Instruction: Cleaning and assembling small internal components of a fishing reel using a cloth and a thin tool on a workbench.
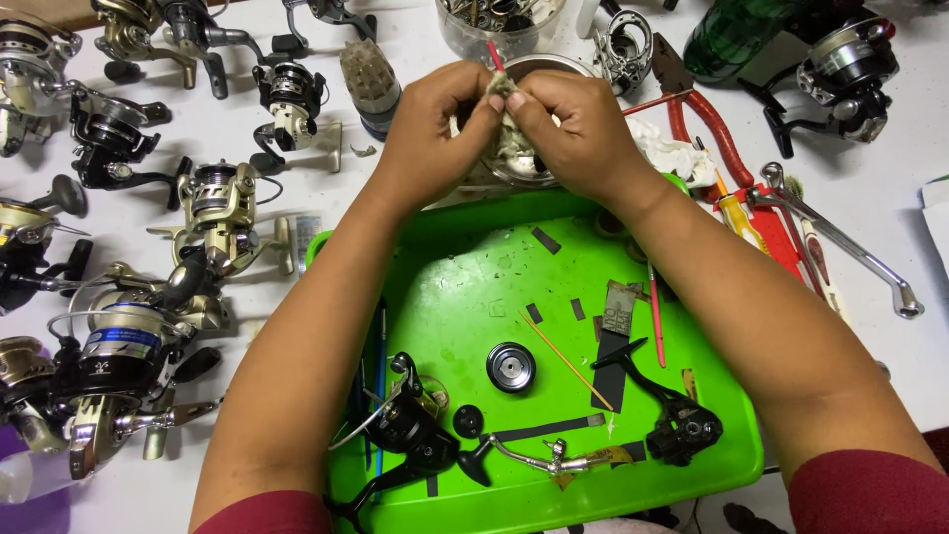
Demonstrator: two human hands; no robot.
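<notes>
Both hands meet at the far edge of the green tray [692,465]: left hand [427,127] and right hand [576,127], fingertips pinched together on one small, dirty, pale wad [506,109], apparently a scrap of cloth or a greasy small part; which it is cannot be told.

- Held item: above a round metal dish [539,173], just beyond the tray. Judged light, soft and likely slick with grease; best taken by fingertip pinch at its upper edge, as now. A thin red stick [493,53] rises behind it; whether either hand grips it is unclear.
- Tray contents: dismantled black spinning reel [410,430], near left; black round knob cap [511,366], centre; black reel body piece [682,430], near right; crank handle [549,457], near edge; thin wooden stick [557,348]; dark tape strips.
- Worktop [237,129], left: many assembled fishing reels [222,208], gold, black and silver.
- Worktop, right: red-handled pliers [707,133], long metal handle arm [840,237], white rag [672,153], green bottle [741,35], further black reel [845,69].
- Far centre: clear tub of metal parts [499,25], top cut off by the frame.

Hidden: dish contents, behind the hands; tray's far rim, under the wrists.
</notes>
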